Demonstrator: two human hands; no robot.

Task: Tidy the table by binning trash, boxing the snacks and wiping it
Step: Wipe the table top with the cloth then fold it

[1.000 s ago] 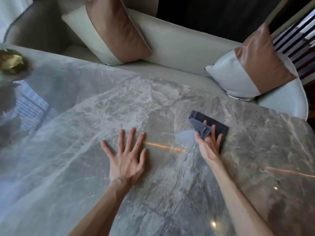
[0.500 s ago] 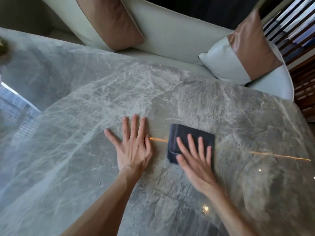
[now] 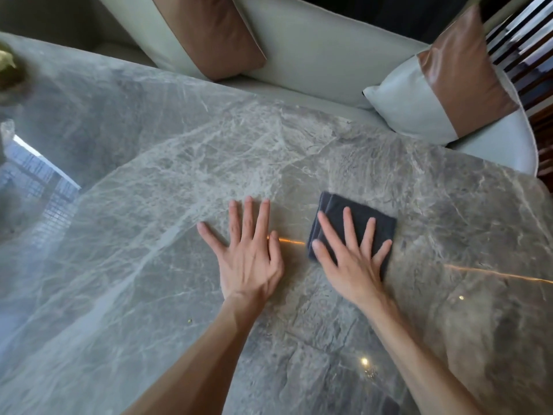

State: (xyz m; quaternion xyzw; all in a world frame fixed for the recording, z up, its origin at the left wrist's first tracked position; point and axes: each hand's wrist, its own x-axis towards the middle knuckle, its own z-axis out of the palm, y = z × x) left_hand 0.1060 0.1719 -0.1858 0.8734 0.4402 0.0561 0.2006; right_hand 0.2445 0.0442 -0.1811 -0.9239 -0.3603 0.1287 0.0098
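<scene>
A folded dark grey cloth (image 3: pixel 360 212) lies flat on the grey marble table (image 3: pixel 149 205), right of centre. My right hand (image 3: pixel 348 259) presses down on the cloth with fingers spread, covering its near half. My left hand (image 3: pixel 245 253) rests flat on the bare marble just left of the cloth, fingers apart, holding nothing. No trash or snacks show in the view.
A pale curved sofa (image 3: pixel 314 55) runs along the far edge of the table, with two white-and-brown cushions (image 3: pixel 209 28) (image 3: pixel 443 85). A blurred greenish object (image 3: pixel 9 70) sits at the table's far left edge. Dark slats (image 3: pixel 532 49) stand at the far right.
One second ago my right hand held the cloth bunched at the fingertips, farther right. The cloth now lies flat under my spread palm, nearer my left hand. My left hand has stayed put.
</scene>
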